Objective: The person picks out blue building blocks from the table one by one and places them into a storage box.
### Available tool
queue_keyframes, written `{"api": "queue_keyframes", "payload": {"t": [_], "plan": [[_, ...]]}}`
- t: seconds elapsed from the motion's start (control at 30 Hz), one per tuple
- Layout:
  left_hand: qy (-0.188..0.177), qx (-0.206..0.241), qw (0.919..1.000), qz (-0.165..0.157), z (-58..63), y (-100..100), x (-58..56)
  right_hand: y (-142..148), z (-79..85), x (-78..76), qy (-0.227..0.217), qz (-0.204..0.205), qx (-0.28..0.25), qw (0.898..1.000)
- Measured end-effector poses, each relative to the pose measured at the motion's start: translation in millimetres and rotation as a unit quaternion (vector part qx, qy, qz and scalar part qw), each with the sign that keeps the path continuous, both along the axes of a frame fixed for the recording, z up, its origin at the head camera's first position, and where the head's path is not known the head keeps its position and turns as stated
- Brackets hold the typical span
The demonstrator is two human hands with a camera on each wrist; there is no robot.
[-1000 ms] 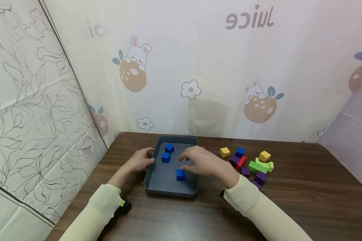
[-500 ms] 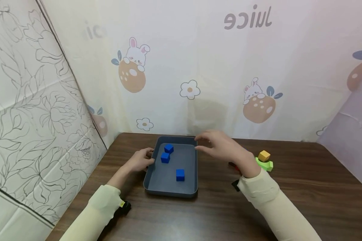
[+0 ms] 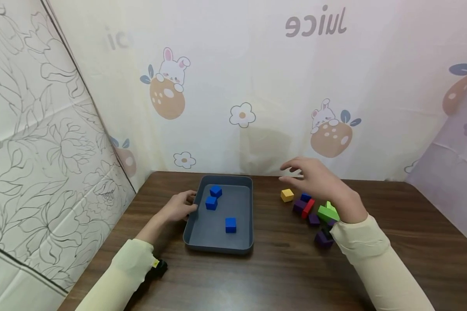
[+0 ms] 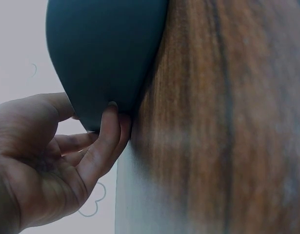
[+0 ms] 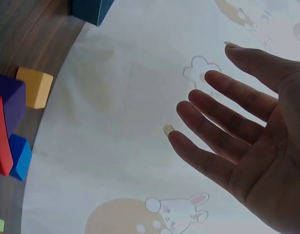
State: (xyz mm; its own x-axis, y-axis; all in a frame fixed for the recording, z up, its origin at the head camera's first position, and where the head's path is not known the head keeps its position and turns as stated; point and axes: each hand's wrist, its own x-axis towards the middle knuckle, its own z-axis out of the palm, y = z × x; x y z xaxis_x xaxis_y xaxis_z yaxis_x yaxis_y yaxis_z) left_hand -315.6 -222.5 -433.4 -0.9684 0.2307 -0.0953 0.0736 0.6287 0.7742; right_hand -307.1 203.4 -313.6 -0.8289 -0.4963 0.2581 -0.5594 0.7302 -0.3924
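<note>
My left hand [image 3: 177, 207] grips the left side of a dark grey tray [image 3: 208, 237]. In the left wrist view its thumb passes over the rim and curled fingers [image 4: 106, 136] lie against the outer wall. Three blue cubes sit in the tray: two near the back left, and one blue cube [image 3: 231, 225] towards the front right. My right hand [image 3: 315, 179] is raised above the loose blocks on the right, holding nothing. Its fingers are spread and relaxed in the right wrist view. Below it lie a yellow cube [image 3: 287, 195], a red block [image 3: 308, 208] and a blue cube [image 5: 20, 157].
Purple blocks [image 3: 323, 238] and green blocks [image 3: 327, 214] lie in the same loose group, partly hidden by the right forearm and sleeve. The brown wooden table [image 3: 233, 280] ends at a patterned curtain [image 3: 206, 129] behind the tray.
The right hand has left the blue cube at the tray's front right and moved right, over the loose blocks. The left hand keeps its place at the tray; the cubes there stay put.
</note>
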Motion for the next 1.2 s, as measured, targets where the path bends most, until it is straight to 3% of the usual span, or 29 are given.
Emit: {"api": "queue_keyframes", "payload": {"t": [0.33, 0.73, 1.2], "plan": [[-0.006, 0.003, 1.0000, -0.003, 1.5, 0, -0.2, 7, 0.6, -1.3, -0.015, -0.015, 0.003, 1.000], [0.000, 0.002, 1.0000, -0.005, 0.9, -1, 0.4, 27, -7.3, -18.1, -0.014, -0.025, 0.018, 0.999], [0.005, -0.001, 1.0000, -0.008, -2.4, -2, -1.9, 51, -32.5, -42.1, -0.074, -0.068, 0.062, 0.993]]}}
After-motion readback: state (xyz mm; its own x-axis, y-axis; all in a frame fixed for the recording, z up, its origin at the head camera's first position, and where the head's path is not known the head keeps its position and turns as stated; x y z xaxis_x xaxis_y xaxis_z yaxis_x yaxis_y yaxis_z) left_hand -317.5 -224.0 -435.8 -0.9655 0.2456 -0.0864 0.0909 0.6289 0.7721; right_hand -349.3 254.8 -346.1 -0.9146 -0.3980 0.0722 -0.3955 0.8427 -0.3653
